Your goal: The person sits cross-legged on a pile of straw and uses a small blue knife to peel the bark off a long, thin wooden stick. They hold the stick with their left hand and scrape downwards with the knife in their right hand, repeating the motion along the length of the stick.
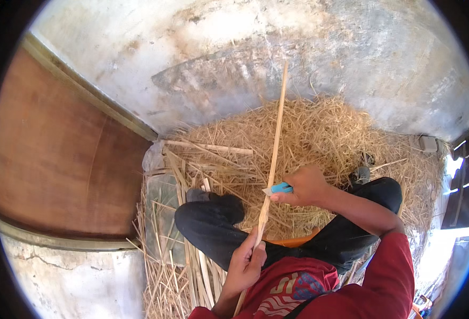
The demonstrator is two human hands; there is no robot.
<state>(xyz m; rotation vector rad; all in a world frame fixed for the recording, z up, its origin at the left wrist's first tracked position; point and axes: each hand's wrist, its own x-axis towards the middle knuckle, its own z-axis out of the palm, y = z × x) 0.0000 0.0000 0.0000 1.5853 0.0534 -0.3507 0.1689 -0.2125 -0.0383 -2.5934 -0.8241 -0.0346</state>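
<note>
A long, pale strip of split bamboo [278, 133] runs from my lap up toward the wall, tilted slightly right at its far end. My left hand [246, 261] is closed around its near part, close to my red shirt. My right hand [304, 187] grips a blue utility knife [280, 187]. The knife's short blade lies against the strip, a little beyond a thicker node in the bamboo. Part of the knife's handle is hidden inside my right fist.
A heap of thin shavings [319, 133] covers the floor beyond my crossed legs [213, 218]. More split strips [202, 276] lie to my left. A stained plaster wall [218, 80] stands ahead, with a brown wooden panel [70, 154] at the left.
</note>
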